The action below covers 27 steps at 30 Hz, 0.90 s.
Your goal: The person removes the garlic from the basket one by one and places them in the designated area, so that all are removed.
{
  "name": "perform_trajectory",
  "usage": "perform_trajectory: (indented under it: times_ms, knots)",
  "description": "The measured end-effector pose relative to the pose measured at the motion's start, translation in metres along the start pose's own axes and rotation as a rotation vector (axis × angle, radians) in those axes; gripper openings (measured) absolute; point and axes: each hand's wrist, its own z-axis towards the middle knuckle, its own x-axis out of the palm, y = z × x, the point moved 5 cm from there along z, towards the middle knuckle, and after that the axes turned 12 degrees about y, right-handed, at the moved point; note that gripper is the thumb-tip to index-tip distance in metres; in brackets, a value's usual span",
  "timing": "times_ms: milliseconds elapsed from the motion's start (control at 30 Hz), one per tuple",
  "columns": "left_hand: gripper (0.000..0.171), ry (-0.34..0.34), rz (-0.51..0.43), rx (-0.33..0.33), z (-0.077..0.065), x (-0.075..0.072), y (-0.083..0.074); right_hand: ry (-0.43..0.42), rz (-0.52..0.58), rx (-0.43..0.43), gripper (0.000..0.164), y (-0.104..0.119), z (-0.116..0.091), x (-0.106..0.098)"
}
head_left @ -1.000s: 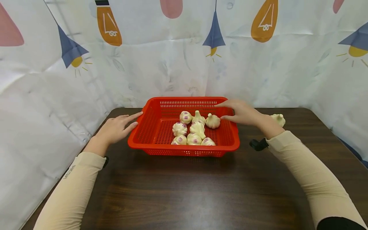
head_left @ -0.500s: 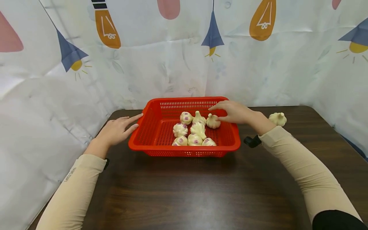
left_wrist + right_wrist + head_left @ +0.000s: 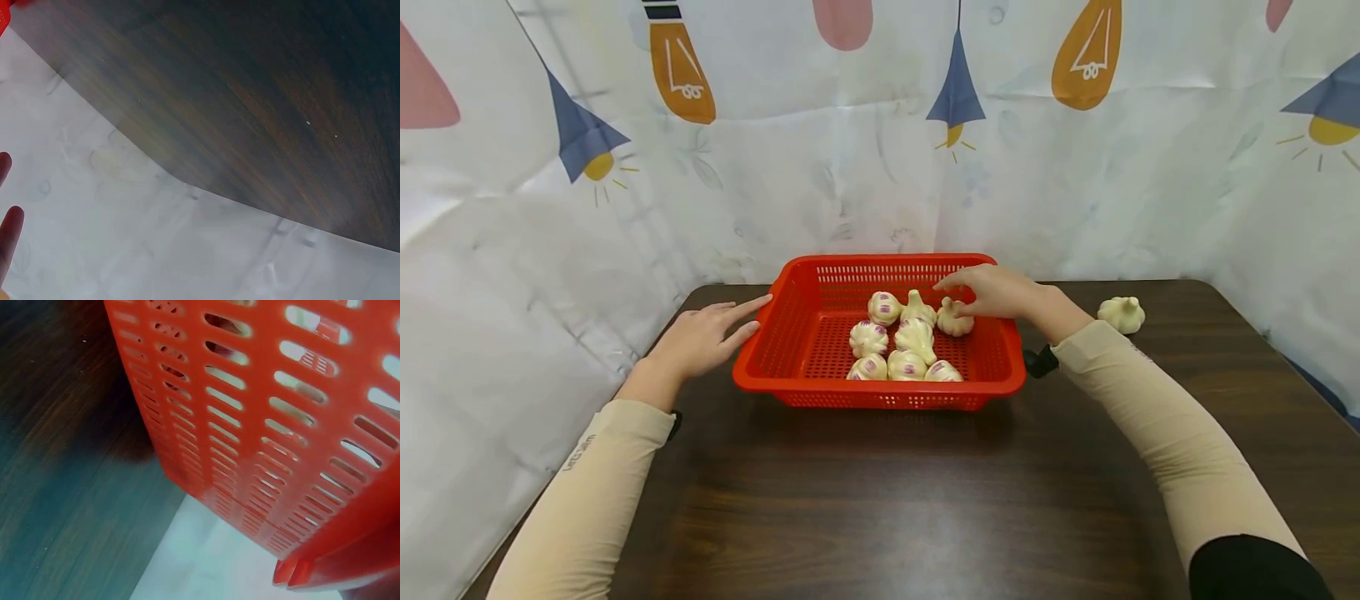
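In the head view, a red slotted plastic basket point(image 3: 887, 394) stands on the dark table and holds several garlic bulbs point(image 3: 906, 364). My left hand point(image 3: 700, 337) is at the basket's left side, its extended fingertips right at the rim. My right hand point(image 3: 996, 292) reaches over the basket's right rim, with thumb and fingers apart around the top of the rightmost garlic bulb point(image 3: 955, 322). The thumb overlaps this bulb. In the right wrist view the basket's slotted wall point(image 3: 231, 425) hides the hand's work. Two left fingertips point(image 3: 11, 234) show in the left wrist view.
A single garlic bulb point(image 3: 1122, 315) lies on the table point(image 3: 880, 500) to the right of the basket, beyond the right forearm. A white curtain point(image 3: 865, 167) printed with lamps hangs behind the table and along its sides.
My right hand has moved left, from the basket's right rim to over the rightmost garlic bulb. The lone bulb on the table, partly hidden before, now shows fully. The left hand stays at the rim.
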Motion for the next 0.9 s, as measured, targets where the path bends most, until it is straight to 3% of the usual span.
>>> perform_trajectory:
  times_ms: [433,900]
  knots:
    - [0.056,-0.001,-0.003,-0.001,0.001,0.0,0.002,0.147,-0.108,0.148,0.047,-0.005,0.018,0.007]
    - [0.056,0.006,-0.006,-0.012,0.001,0.002,0.002,0.184,-0.223,0.211,0.05,-0.003,0.022,0.015]
